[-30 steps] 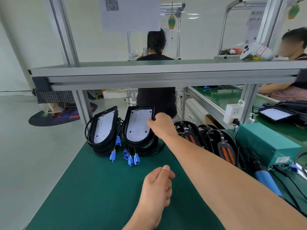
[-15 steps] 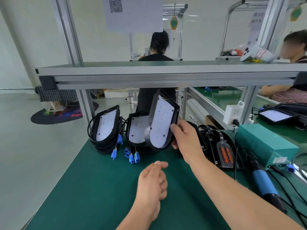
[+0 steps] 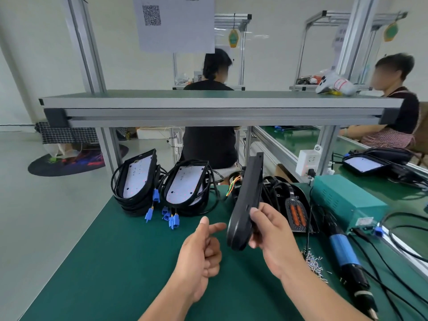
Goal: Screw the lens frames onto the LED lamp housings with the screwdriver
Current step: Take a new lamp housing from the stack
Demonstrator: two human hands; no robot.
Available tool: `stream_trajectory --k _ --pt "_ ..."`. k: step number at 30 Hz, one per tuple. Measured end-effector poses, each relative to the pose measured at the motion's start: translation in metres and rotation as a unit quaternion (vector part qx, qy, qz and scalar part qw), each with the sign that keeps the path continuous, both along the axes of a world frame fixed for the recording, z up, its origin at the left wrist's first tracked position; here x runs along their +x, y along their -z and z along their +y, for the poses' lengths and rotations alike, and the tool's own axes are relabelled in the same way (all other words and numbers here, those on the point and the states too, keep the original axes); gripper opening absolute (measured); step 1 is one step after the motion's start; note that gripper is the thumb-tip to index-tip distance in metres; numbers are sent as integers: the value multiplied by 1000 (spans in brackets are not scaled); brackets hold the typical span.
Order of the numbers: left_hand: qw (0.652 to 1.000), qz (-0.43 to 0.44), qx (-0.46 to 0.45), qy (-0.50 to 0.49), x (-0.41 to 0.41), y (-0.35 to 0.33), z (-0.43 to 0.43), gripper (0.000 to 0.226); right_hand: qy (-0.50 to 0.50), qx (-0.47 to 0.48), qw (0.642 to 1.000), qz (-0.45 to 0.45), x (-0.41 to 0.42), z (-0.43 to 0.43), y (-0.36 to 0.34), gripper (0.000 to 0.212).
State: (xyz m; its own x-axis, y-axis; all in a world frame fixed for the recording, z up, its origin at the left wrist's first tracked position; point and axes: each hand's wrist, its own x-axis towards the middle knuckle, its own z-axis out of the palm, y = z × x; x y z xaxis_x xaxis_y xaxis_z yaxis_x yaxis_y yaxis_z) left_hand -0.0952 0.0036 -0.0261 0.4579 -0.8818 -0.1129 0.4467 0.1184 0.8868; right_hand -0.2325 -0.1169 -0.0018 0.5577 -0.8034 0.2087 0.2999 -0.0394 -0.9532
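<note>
- Head view: the right hand (image 3: pixel 273 232) grips 1 LED lamp housing (image 3: pixel 247 200) by its rounded near end, fingers clamped round the edge. The housing stands edge-on above the bench (image 3: pixel 104 262) centre.
- The left hand (image 3: pixel 201 253) is just beside it, fingers curled, holding nothing.
- Recommended: lay the housing flat near the front edge before reaching for the screwdriver (image 3: pixel 347 258) at the right edge.
</note>
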Motion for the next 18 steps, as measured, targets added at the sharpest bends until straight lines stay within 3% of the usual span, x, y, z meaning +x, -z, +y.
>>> stream_trajectory --k 7,11,13,16,18 --pt "997 -60 -50 20 -1 -2 4 67 107 28 994 -11 28 -30 -2 23" --pt "975 -211 -64 3 -1 -2 6 70 156 -47 987 3 37 -25 5 21" --pt "960 -273 -39 -40 -2 1 4 55 140 -68 988 11 38 -19 11 19" --pt "963 -251 -5 -97 -6 1 -1 16 106 -62 992 7 40 -16 16 18" --pt "970 -216 19 -112 -4 4 -2 26 89 -31 995 -11 40 -17 13 20"
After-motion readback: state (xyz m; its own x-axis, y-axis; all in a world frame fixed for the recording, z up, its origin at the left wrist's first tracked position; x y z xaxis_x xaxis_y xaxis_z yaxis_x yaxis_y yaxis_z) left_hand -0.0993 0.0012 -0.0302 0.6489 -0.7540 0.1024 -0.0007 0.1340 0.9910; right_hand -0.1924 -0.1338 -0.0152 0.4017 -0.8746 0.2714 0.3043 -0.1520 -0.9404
